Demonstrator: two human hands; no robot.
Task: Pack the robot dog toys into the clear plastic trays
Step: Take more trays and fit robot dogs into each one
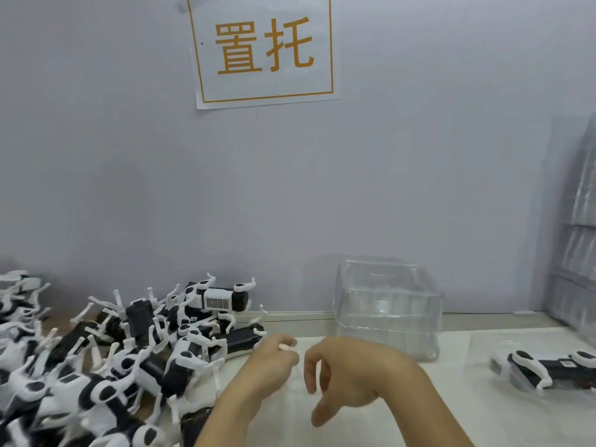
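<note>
A big pile of black-and-white robot dog toys [106,366] covers the left of the table. A stack of clear plastic trays [388,306] stands at the back centre by the wall. One robot dog [554,369] lies in a clear tray [483,350] at the right. My left hand [271,362] is beside the pile, fingers curled, pinching a thin pale edge [288,348] that looks like a clear tray's rim. My right hand [342,372] hovers just right of it, fingers loosely curled downward, holding nothing I can make out. A faint clear shape lies between the hands.
A paper sign [263,48] with orange characters hangs on the grey wall. More stacked clear trays [580,253] lean at the far right edge. The white tabletop [403,414] runs from the hands to the packed tray.
</note>
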